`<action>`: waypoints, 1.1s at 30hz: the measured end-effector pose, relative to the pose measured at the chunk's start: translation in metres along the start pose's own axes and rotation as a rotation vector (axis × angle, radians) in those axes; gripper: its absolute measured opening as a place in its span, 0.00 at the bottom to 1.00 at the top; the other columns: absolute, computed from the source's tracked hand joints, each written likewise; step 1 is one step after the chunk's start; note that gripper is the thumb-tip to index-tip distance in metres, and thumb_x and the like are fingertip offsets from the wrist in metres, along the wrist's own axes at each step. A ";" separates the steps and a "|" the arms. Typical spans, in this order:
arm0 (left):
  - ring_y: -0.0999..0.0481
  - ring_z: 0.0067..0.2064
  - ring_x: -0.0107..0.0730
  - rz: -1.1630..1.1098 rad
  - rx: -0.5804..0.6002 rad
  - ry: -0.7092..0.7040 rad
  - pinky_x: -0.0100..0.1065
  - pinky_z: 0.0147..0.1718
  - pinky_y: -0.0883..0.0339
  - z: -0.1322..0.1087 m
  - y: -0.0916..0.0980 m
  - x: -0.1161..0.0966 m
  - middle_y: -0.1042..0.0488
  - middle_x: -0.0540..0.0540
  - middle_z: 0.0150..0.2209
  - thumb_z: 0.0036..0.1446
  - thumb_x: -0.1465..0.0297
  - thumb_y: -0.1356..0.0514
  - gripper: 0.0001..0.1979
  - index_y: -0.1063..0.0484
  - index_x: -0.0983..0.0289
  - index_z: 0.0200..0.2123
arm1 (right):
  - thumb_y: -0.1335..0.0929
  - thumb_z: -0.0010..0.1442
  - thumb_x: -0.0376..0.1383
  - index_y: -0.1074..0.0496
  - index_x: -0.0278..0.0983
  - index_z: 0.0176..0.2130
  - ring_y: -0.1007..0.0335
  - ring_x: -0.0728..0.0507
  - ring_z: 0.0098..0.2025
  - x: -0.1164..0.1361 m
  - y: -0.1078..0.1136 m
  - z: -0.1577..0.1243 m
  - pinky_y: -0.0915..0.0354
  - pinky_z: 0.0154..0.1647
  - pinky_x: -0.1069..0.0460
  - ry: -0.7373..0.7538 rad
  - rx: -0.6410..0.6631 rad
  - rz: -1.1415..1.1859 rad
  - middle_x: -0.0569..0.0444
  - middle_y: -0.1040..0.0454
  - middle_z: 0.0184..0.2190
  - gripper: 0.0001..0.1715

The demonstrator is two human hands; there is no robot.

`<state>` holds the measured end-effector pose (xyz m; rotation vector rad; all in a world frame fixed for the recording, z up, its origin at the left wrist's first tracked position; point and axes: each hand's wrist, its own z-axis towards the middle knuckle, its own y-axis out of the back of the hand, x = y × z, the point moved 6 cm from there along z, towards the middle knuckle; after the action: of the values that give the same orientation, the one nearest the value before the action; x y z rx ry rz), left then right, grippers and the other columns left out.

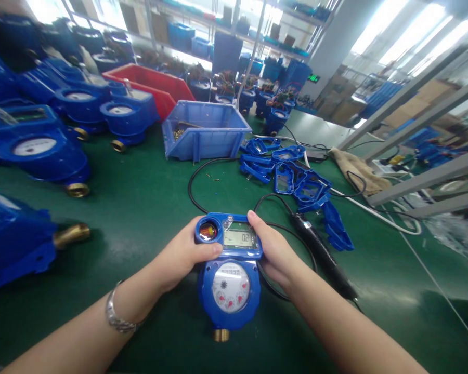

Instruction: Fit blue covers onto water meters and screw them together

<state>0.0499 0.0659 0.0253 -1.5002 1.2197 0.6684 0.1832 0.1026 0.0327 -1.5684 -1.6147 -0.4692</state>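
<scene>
Head view, lower centre: left hand and right hand gripped water meter; good hold needed LCD screen uncovered.

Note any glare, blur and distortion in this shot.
Head view: bright strips at upper right blow out white; head view: left-edge meters look stretched and smeared; head view: the held meter is clearer, its display showing 0.2.

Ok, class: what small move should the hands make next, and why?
Perhaps press the blue cover frame evenly onto the water meter: the left hand and right hand hold the meter by both sides of that frame, while the black electric screwdriver lies unheld.
</scene>
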 end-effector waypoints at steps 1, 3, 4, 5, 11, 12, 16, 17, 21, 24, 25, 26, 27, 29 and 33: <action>0.28 0.48 0.51 0.036 0.012 -0.026 0.46 0.48 0.35 -0.002 0.000 -0.006 0.27 0.64 0.46 0.39 0.62 0.31 0.37 0.40 0.68 0.52 | 0.34 0.59 0.47 0.29 0.31 0.42 0.25 0.42 0.39 0.005 -0.001 -0.004 0.31 0.43 0.48 0.049 0.028 -0.026 0.46 0.22 0.36 0.22; 0.27 0.48 0.50 0.166 0.039 -0.109 0.45 0.47 0.34 -0.009 0.000 -0.021 0.29 0.63 0.48 0.38 0.61 0.31 0.44 0.45 0.66 0.57 | 0.31 0.53 0.52 0.33 0.32 0.49 0.26 0.40 0.44 0.018 -0.002 -0.016 0.32 0.46 0.47 0.177 0.094 -0.106 0.45 0.24 0.43 0.33; 0.28 0.48 0.50 0.270 0.037 -0.174 0.45 0.47 0.33 -0.014 0.000 -0.031 0.30 0.62 0.50 0.38 0.61 0.31 0.46 0.48 0.64 0.59 | 0.29 0.48 0.54 0.38 0.33 0.54 0.28 0.39 0.47 0.025 -0.002 -0.024 0.33 0.48 0.47 0.231 0.143 -0.164 0.45 0.26 0.47 0.42; 0.29 0.50 0.50 0.401 0.023 -0.255 0.45 0.49 0.34 -0.020 0.000 -0.041 0.32 0.61 0.52 0.38 0.61 0.31 0.48 0.50 0.62 0.60 | 0.27 0.43 0.55 0.43 0.34 0.58 0.30 0.37 0.50 0.030 -0.003 -0.032 0.33 0.49 0.46 0.275 0.198 -0.226 0.44 0.30 0.51 0.51; 0.38 0.57 0.53 1.076 0.047 -0.713 0.48 0.56 0.41 -0.054 -0.014 -0.070 0.42 0.61 0.60 0.39 0.67 0.32 0.53 0.59 0.57 0.64 | 0.23 0.30 0.56 0.54 0.37 0.64 0.47 0.31 0.62 0.041 0.004 -0.061 0.52 0.64 0.38 0.558 0.276 -0.742 0.41 0.47 0.62 0.73; 0.37 0.56 0.52 1.114 0.067 -0.736 0.47 0.55 0.40 -0.055 -0.016 -0.068 0.41 0.62 0.59 0.39 0.68 0.33 0.52 0.59 0.57 0.64 | 0.23 0.30 0.57 0.53 0.37 0.64 0.47 0.31 0.62 0.039 0.005 -0.061 0.54 0.64 0.38 0.605 0.262 -0.772 0.41 0.47 0.62 0.72; 0.36 0.54 0.49 1.154 0.055 -0.752 0.46 0.53 0.37 -0.056 -0.013 -0.065 0.41 0.61 0.56 0.41 0.68 0.34 0.49 0.57 0.57 0.63 | 0.27 0.30 0.62 0.57 0.36 0.65 0.44 0.31 0.61 0.022 0.002 -0.055 0.49 0.63 0.40 0.694 0.293 -0.550 0.40 0.45 0.61 0.74; 0.36 0.53 0.49 1.154 0.042 -0.755 0.46 0.52 0.36 -0.056 -0.012 -0.065 0.41 0.61 0.55 0.41 0.67 0.34 0.48 0.56 0.58 0.62 | 0.28 0.31 0.63 0.59 0.36 0.65 0.43 0.32 0.61 0.018 0.000 -0.054 0.47 0.62 0.41 0.706 0.311 -0.460 0.40 0.45 0.61 0.75; 0.36 0.52 0.50 1.159 0.015 -0.752 0.48 0.51 0.35 -0.055 -0.009 -0.065 0.42 0.61 0.54 0.41 0.65 0.34 0.46 0.54 0.58 0.61 | 0.33 0.44 0.64 0.61 0.35 0.65 0.40 0.34 0.59 0.006 -0.010 -0.052 0.43 0.60 0.42 0.772 0.322 -0.228 0.41 0.42 0.60 0.65; 0.36 0.52 0.51 1.152 -0.001 -0.736 0.50 0.52 0.36 -0.052 -0.005 -0.068 0.42 0.60 0.54 0.41 0.63 0.34 0.46 0.54 0.56 0.60 | 0.37 0.48 0.66 0.49 0.33 0.62 0.37 0.34 0.56 0.014 -0.013 -0.049 0.40 0.57 0.43 0.878 0.157 -0.263 0.42 0.38 0.57 0.57; 0.36 0.52 0.51 1.149 -0.014 -0.738 0.50 0.52 0.36 -0.051 -0.003 -0.070 0.42 0.60 0.54 0.40 0.62 0.34 0.46 0.53 0.56 0.60 | 0.38 0.48 0.67 0.45 0.32 0.60 0.36 0.34 0.55 0.019 -0.014 -0.046 0.40 0.57 0.43 0.906 0.098 -0.296 0.42 0.36 0.56 0.55; 0.36 0.53 0.52 1.146 -0.032 -0.745 0.50 0.52 0.37 -0.049 -0.002 -0.073 0.41 0.60 0.54 0.40 0.61 0.34 0.45 0.53 0.55 0.60 | 0.40 0.48 0.67 0.42 0.32 0.59 0.36 0.34 0.54 0.024 -0.016 -0.044 0.40 0.56 0.43 0.926 0.051 -0.329 0.42 0.35 0.55 0.55; 0.36 0.53 0.52 1.143 -0.052 -0.756 0.49 0.53 0.37 -0.046 0.000 -0.077 0.41 0.59 0.54 0.41 0.61 0.34 0.45 0.52 0.55 0.60 | 0.41 0.48 0.68 0.40 0.31 0.57 0.35 0.34 0.53 0.030 -0.019 -0.040 0.39 0.56 0.43 0.938 0.013 -0.356 0.41 0.34 0.53 0.54; 0.36 0.54 0.52 1.123 -0.089 -0.772 0.48 0.53 0.37 -0.040 0.004 -0.084 0.40 0.59 0.55 0.41 0.60 0.34 0.43 0.50 0.55 0.59 | 0.44 0.49 0.69 0.37 0.30 0.54 0.34 0.35 0.51 0.042 -0.024 -0.033 0.38 0.55 0.43 0.946 -0.048 -0.387 0.41 0.31 0.51 0.54; 0.37 0.56 0.54 1.054 -0.124 -0.749 0.48 0.55 0.38 -0.029 0.012 -0.091 0.39 0.58 0.56 0.40 0.59 0.34 0.43 0.47 0.56 0.59 | 0.46 0.50 0.69 0.32 0.30 0.49 0.31 0.37 0.49 0.056 -0.031 -0.022 0.37 0.52 0.45 0.934 -0.151 -0.390 0.42 0.28 0.47 0.52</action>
<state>0.0038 0.0714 0.1094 -0.4554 1.2902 1.8184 0.1666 0.1174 0.0969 -0.8693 -1.1273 -1.3256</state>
